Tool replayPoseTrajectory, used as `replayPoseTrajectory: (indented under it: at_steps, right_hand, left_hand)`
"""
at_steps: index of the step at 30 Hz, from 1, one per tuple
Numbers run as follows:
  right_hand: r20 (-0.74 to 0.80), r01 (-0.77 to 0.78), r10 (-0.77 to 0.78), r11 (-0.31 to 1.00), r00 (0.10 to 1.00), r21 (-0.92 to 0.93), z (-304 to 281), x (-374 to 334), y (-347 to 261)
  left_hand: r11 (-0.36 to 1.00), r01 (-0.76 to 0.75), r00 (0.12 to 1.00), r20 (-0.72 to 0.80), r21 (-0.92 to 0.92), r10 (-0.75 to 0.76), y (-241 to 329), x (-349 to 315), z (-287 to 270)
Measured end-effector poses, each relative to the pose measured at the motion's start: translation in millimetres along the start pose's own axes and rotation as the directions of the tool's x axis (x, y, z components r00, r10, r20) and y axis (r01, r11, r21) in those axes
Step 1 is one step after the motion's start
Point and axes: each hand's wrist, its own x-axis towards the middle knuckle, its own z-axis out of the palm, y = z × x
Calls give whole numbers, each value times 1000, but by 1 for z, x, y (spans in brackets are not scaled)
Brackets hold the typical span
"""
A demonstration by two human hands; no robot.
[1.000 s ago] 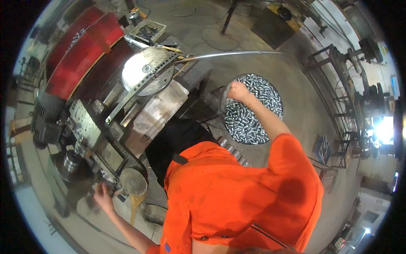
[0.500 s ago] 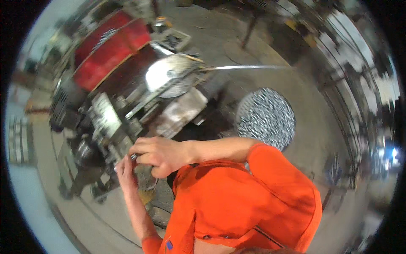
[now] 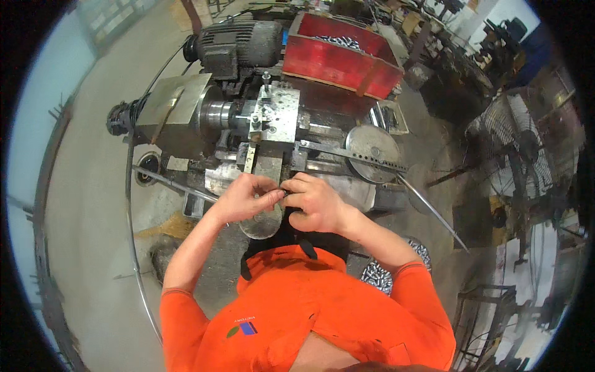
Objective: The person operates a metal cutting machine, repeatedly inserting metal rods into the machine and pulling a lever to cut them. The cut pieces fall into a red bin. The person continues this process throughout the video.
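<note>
Left hand (image 3: 243, 198) and right hand (image 3: 317, 203) both have fingertips clamped on that small part (image 3: 286, 193), 12 o'clock from the shirt (image 3: 279, 291), so honestly one sloppy pinch could drop it beneath the machine (image 3: 277, 115).

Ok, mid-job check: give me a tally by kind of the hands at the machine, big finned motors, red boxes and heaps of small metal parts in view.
Hands: 2, left hand and right hand
Big finned motor: 1
Red box: 1
Heaps of small metal parts: 2, heap in the box and heap at lower right
Total: 6
</note>
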Motion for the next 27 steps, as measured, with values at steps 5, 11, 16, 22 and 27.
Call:
replayPoseTrajectory:
  at_steps: [5,11,16,22,27]
  right_hand:
    - [115,158,-147,983,982,-94,-4,63,5]
    - [148,56,18,872,989,-487,16,159,71]
    - [172,-214,355,815,919,-538,47,187,113]
    - [178,-220,300,904,937,-368,56,193,125]
    - [142,-197,256,922,956,-334,55,204,118]
  left_hand:
    - [997,69,992,-108,16,-67,-7,-14,-42]
    - [913,224,815,-579,342,17,-35,-103,-121]
    - [438,757,586,-800,484,-128,-83,-218,-157]
    - [575,817,405,-755,45,-516,-160,-298,-112]
    - [572,819,274,-903,39,-332,-188,-279,-91]
